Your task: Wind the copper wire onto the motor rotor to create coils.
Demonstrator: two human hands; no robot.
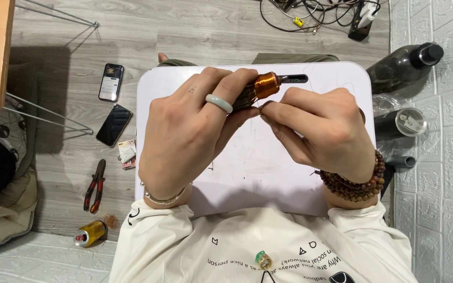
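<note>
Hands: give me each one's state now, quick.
Left hand: closed around the copper coil.
Right hand: fingertips pinched beside the coil; whatever they pinch cannot be told.

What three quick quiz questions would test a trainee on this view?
1. True or false: the left hand wears a pale green ring.
2. The right hand pinches at: A) the pliers, B) the copper coil, C) a phone?
3. What lies on the floor nearest the pliers' handles?

Key: 1. True. 2. B. 3. A yellow can.
</note>
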